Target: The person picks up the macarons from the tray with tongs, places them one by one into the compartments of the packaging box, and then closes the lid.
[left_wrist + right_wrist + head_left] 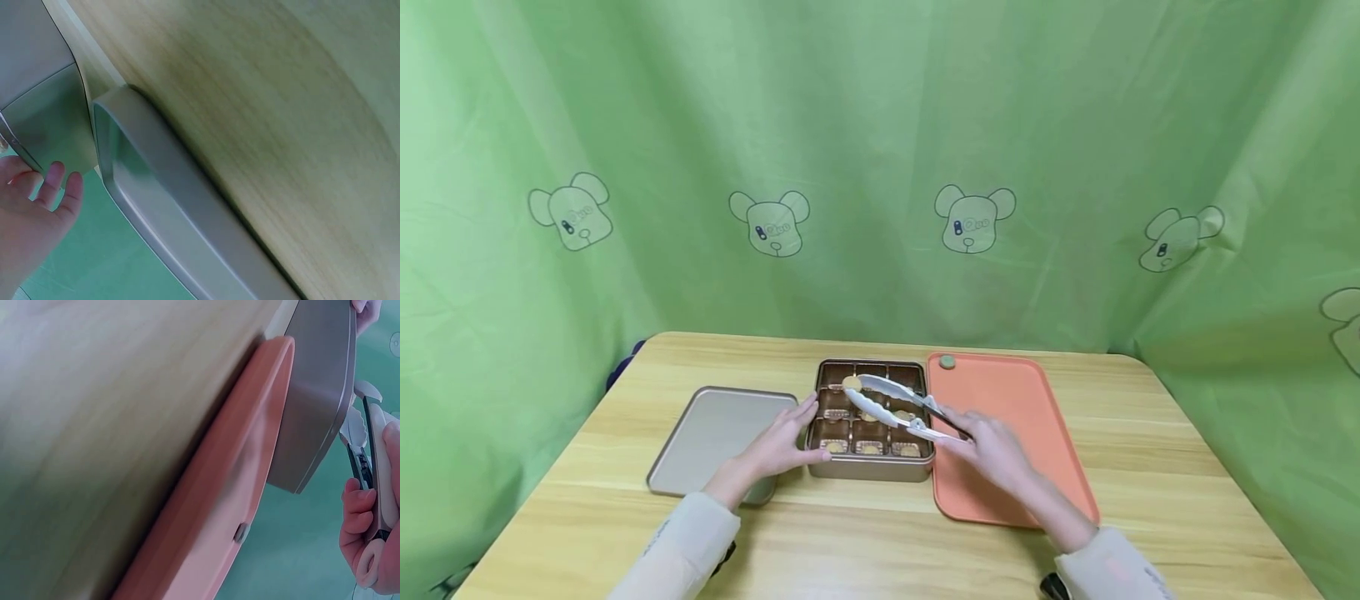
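Note:
My right hand [988, 446] grips a pair of tongs [880, 408] by its handles. Between the tong tips is a round tan cookie [852, 382], above the back left part of a brown metal tin [871, 470]. The tin is split into several compartments, and cookies in clear liners [870, 448] lie along its front row. Some middle compartments are partly hidden by the tongs. With fingers extended, my left hand [778, 442] rests against the tin's left side, its thumb near the front rim. The right wrist view shows the tongs [378, 469] in the curled fingers.
A coral tray [1000, 417] lies right of the tin, with a small green round piece [947, 362] at its back left corner. To the left lies a shallow metal lid [722, 433], partly under the left forearm. The wooden table [865, 550] meets a green curtain [880, 292] behind.

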Motion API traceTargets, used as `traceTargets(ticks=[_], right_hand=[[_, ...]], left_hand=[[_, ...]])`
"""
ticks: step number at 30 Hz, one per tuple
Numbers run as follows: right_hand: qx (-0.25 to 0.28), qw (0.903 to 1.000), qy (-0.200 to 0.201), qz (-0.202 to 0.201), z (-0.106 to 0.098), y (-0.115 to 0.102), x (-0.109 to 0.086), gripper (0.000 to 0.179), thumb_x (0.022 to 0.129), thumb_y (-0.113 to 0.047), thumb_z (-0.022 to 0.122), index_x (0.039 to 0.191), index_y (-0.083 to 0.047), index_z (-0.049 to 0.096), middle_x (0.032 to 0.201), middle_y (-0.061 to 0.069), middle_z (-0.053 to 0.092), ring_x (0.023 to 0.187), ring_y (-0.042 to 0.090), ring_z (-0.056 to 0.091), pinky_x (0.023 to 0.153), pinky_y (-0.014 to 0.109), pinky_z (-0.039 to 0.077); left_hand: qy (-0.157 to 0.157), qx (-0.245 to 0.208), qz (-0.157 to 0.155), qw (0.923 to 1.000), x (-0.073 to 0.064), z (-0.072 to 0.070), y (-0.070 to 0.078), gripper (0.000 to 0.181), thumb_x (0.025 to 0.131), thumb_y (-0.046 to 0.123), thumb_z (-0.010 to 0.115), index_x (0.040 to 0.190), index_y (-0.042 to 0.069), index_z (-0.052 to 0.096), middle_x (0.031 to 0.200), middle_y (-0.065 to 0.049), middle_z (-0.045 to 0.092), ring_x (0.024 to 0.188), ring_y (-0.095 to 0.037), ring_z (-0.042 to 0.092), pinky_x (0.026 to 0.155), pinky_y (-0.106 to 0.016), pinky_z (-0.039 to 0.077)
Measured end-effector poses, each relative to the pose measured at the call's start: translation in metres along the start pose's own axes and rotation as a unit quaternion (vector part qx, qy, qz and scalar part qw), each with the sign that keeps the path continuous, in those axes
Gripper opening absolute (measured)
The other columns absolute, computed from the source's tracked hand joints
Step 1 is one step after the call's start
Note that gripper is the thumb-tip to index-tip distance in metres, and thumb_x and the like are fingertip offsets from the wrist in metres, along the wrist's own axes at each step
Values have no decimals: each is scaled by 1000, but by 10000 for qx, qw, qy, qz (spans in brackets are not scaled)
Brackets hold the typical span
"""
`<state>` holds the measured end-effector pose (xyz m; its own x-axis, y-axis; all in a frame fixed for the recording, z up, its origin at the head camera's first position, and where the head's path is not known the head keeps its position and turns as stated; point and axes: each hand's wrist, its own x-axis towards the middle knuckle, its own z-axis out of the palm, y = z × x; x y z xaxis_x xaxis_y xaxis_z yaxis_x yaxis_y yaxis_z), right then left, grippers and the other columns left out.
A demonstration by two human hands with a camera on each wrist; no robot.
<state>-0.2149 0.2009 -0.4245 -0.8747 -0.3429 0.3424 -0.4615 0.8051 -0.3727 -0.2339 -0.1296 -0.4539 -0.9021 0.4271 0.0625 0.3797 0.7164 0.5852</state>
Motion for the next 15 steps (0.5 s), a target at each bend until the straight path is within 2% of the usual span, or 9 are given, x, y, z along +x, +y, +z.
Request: traceTargets(ticks=[9, 12, 15], right_hand=[[167, 9996, -208, 134, 4, -9, 2, 55, 79, -38, 67, 126, -12, 56, 105, 13, 65, 82, 25, 61, 67, 39, 52], [175, 9995, -219, 140, 5, -10, 2, 55, 79, -38, 67, 126, -12, 56, 109, 16, 64, 89, 30, 62, 71, 44, 53], [210, 9991, -289, 208, 6, -10, 4, 60, 77, -40, 69, 128, -11, 54, 99, 13, 65, 79, 25, 60, 64, 39, 52]], left_hand=[[24, 54, 73, 10000, 1, -1, 1, 92, 75, 48, 67, 140, -3, 27, 151, -10, 15, 130, -51, 18, 106, -59, 18], [-18, 85, 37, 10000, 1, -1, 0, 93, 76, 49, 67, 141, -3, 25, 151, -10, 14, 130, -51, 17, 106, -59, 17], [-14, 72, 17, 10000, 1, -1, 0, 92, 76, 48, 67, 140, -3, 25, 151, -10, 14, 130, -52, 17, 106, -59, 17]])
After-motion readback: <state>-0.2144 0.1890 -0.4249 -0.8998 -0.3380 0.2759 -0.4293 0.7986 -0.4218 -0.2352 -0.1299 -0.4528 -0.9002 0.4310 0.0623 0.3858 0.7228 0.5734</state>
